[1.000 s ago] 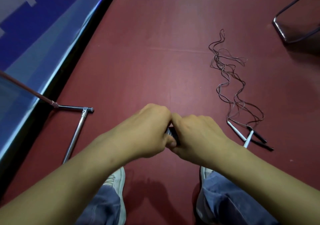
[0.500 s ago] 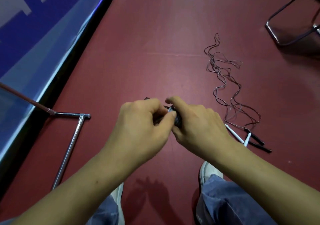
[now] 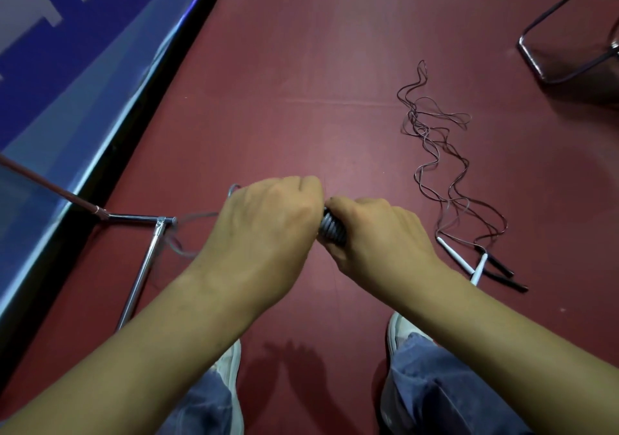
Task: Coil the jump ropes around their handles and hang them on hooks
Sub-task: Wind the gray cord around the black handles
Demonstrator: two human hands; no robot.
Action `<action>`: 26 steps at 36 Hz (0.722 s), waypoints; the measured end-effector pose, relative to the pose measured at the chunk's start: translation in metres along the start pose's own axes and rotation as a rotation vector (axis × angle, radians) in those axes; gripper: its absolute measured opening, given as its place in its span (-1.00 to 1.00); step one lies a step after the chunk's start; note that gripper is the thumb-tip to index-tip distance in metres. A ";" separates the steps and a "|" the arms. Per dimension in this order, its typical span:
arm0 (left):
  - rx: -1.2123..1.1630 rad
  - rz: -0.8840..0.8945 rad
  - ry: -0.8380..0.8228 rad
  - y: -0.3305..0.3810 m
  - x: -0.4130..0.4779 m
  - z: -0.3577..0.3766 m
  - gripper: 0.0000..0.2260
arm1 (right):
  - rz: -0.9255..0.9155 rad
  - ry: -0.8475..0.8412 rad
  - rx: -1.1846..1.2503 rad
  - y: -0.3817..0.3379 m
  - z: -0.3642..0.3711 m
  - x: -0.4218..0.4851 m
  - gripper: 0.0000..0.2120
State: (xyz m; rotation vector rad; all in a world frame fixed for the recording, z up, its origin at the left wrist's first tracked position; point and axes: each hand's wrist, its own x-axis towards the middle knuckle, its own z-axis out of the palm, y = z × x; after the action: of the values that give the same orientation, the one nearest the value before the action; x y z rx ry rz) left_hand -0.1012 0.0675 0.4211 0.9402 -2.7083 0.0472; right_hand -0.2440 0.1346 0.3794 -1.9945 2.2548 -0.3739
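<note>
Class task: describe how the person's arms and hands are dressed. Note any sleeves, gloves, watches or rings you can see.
The left forearm and right forearm are bare to the picture's edge; no sleeve shows. The left hand and right hand wear no gloves. No watch, bracelet or ring shows on the visible wrists and backs of the hands.

From my end: L grip (image 3: 268, 230) & R grip (image 3: 378, 237) are bare. Forearms (image 3: 150, 334) are bare too, right down to the frame edge. Legs are in blue denim jeans (image 3: 442, 384), washed-out, paler at the L hem. White sneakers: only a strip of the L shoe (image 3: 231, 364) shows, while the R shoe (image 3: 400, 330) shows a rounded toe.
</note>
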 end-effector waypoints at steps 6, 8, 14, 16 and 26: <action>-0.288 0.035 0.071 -0.001 -0.004 0.017 -0.85 | 0.059 -0.013 0.005 0.004 -0.003 0.001 -0.77; -0.420 -0.106 0.067 0.004 -0.009 0.017 -0.77 | 0.072 -0.015 0.020 0.005 -0.002 0.001 -0.77; -1.148 -0.724 -0.036 0.011 -0.004 0.013 -0.81 | 0.110 0.084 0.077 0.003 -0.005 0.001 -0.73; -1.339 -0.816 -0.113 0.008 -0.002 0.016 -0.79 | 0.115 0.120 0.107 0.004 -0.009 0.003 -0.72; -1.473 -0.658 -0.345 -0.017 0.005 0.013 -0.76 | 0.153 0.137 0.335 0.003 -0.014 0.002 -0.75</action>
State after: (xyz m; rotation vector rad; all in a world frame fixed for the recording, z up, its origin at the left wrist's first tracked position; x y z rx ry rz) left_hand -0.0978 0.0499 0.4091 1.1596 -1.6260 -1.9713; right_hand -0.2502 0.1348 0.3926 -1.6642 2.2223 -0.8317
